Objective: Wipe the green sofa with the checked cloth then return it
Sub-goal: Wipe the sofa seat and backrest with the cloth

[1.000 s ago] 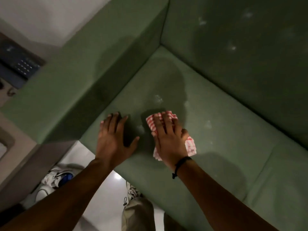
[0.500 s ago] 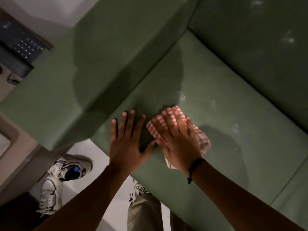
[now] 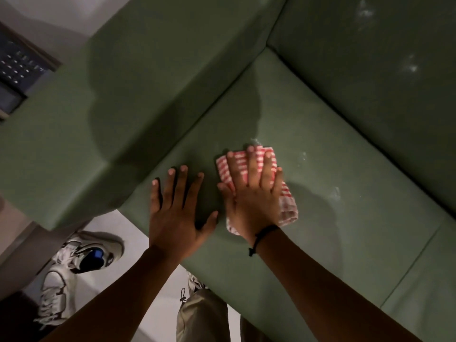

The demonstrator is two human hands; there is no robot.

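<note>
The green sofa (image 3: 320,149) fills most of the view, its seat cushion under both my hands. A folded red-and-white checked cloth (image 3: 287,206) lies on the seat near the front edge. My right hand (image 3: 254,193) presses flat on top of it, fingers spread over the cloth. Beside it to the left, my left hand (image 3: 176,211) rests flat on the bare seat with fingers apart and holds nothing. Pale dusty marks (image 3: 302,159) dot the seat just right of the cloth, and more show on the backrest (image 3: 409,66).
The sofa's armrest (image 3: 111,119) rises at the left. A pair of white sneakers (image 3: 79,262) lies on the pale floor below it. A dark device with small keys (image 3: 17,70) sits at the far left. My trouser leg (image 3: 202,317) touches the sofa's front.
My right hand has slid the cloth forward and to the right across the seat. The left hand has stayed flat on the seat beside it while my view shifted.
</note>
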